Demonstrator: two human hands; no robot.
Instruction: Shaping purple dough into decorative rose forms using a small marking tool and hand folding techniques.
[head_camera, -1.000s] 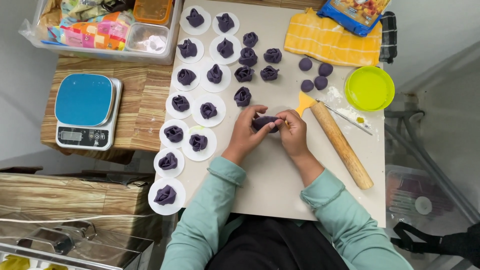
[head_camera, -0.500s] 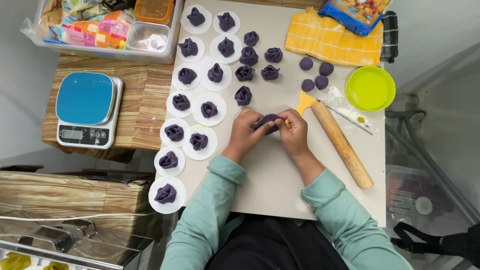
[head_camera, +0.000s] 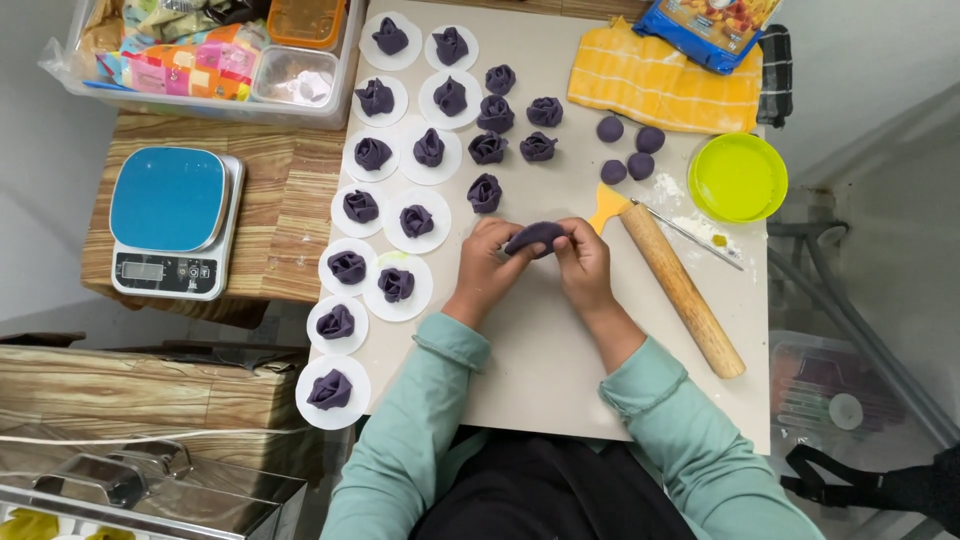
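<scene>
Purple dough piece is sitting pinched between both hands, raised slightly over the pale surface, roughly at centre. Left hand is closing on its left end, fingers curled under and thumb on top; right hand is clamping the right end the same way. Both hands are together on it, nearly touching each other across the piece.

Risks, as judgement: the dough looks soft and thin, so squeezing too hard is likely tearing it or flattening the folds; pulling the two ends apart could be splitting it. Sticking to the fingers is possible too, which would be dragging the shape out of form. Right elbow side is near the wooden rolling pin, just beside the right hand, so a wide swing could be knocking it and rolling it off the edge. The yellow scraper is lying just beyond the right hand's fingertips, also easy to bump.

Finished purple shaped pieces on white paper rounds are lying close to the left hand; a sideways slip could be squashing the nearest one. Plain purple balls are waiting further back, near the green bowl and yellow cloth. Blue scale is well apart at left.
</scene>
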